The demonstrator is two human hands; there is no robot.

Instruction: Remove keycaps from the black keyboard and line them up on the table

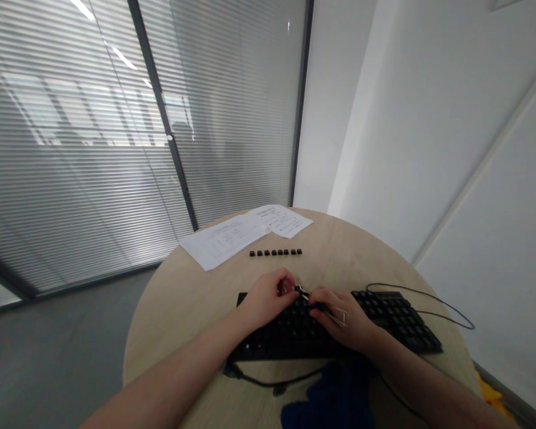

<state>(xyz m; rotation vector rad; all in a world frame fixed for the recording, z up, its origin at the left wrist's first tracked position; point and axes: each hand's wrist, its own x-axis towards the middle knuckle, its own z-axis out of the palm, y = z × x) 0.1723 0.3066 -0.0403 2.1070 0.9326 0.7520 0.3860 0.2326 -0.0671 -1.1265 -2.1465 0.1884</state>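
Observation:
A black keyboard [290,345] lies across the table in front of me, partly covered by both hands. My right hand [343,319] is closed around a wire keycap puller [340,317], whose pale wire loop sticks out past the fingers. My left hand [268,298] is above the left half of the keyboard, thumb and fingers pinched at a small black keycap [299,289] by the puller's tip. The fingertips of both hands nearly meet there. Beyond the keyboard, several loose black keycaps [273,252] stand in a neat row.
Printed paper sheets [226,241] lie at the far left of the round wooden table [170,322]. A thin black cable [446,305] loops off to the right, and a thicker cable [272,383] runs along the near side. Dark blue cloth [330,402] is at the near edge.

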